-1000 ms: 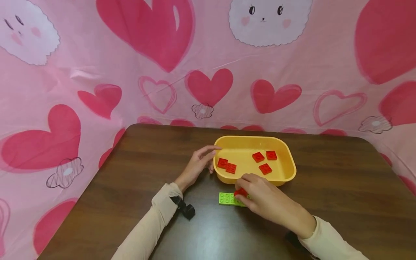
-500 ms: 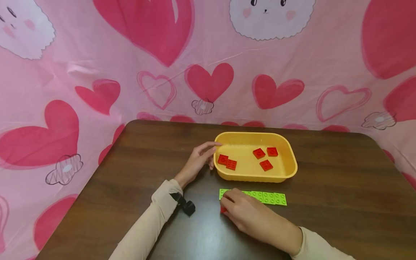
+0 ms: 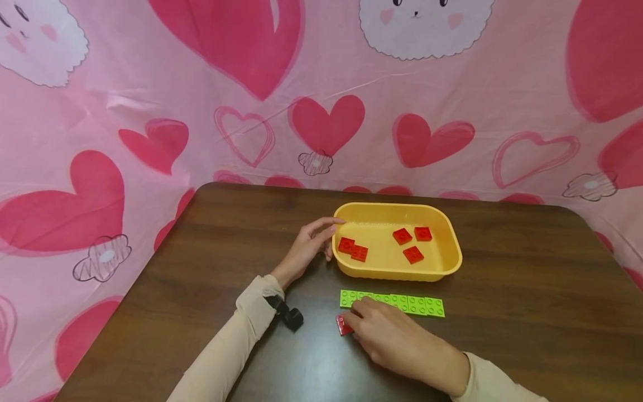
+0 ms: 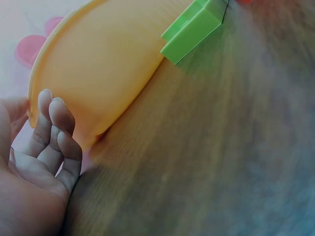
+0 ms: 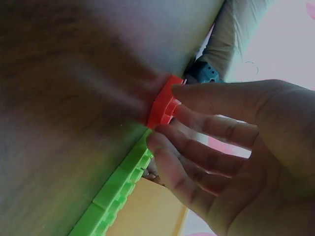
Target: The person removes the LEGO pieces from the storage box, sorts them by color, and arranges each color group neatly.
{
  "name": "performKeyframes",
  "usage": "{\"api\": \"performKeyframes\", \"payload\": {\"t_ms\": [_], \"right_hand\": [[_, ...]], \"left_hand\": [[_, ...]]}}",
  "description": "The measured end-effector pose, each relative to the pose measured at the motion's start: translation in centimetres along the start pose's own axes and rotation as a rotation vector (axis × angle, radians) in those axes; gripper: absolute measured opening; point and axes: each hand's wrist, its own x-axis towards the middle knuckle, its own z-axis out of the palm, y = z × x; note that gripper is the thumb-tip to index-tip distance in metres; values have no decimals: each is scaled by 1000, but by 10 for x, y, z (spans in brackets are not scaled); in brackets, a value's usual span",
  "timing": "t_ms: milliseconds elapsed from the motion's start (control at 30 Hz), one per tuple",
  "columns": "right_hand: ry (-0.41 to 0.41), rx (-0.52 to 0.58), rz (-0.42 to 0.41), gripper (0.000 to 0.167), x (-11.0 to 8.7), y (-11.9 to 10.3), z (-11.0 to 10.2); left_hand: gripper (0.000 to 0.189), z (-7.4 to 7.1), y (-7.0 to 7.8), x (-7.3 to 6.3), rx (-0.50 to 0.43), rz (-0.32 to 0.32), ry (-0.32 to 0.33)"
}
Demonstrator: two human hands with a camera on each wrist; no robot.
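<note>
My right hand (image 3: 394,340) is low over the table, its thumb and fingers at a small red toy building brick (image 3: 344,325). In the right wrist view the thumb presses one side of the red brick (image 5: 165,102), with fingertips at its studded side. Just beyond lies a row of light green building bricks (image 3: 417,304), partly covered by the hand. My left hand (image 3: 307,245) rests at the left end of a yellow tub (image 3: 397,274), index finger over the rim. In the left wrist view its other fingers (image 4: 61,115) are loosely bent beside the tub's outer wall.
Several red bricks (image 3: 413,255) lie scattered inside the tub. The dark wooden table (image 3: 527,290) runs back to a pink heart-patterned cloth (image 3: 241,89). A black wrist camera (image 3: 291,317) sits on the left sleeve.
My right hand has carried the red brick from above the green row to the table in front of the row's left end. The left hand stays at the tub.
</note>
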Motion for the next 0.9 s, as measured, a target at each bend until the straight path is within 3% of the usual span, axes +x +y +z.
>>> {"api": "performKeyframes", "payload": {"t_ms": [400, 700, 900], "right_hand": [[-26, 14, 6, 19, 0, -2, 1], [145, -90, -3, 6, 3, -5, 12], [169, -11, 33, 9, 2, 2, -2]], "left_hand": [[28, 1, 0, 1, -10, -5, 7], [29, -1, 0, -1, -8, 1, 6], [29, 0, 0, -1, 2, -13, 4]]}}
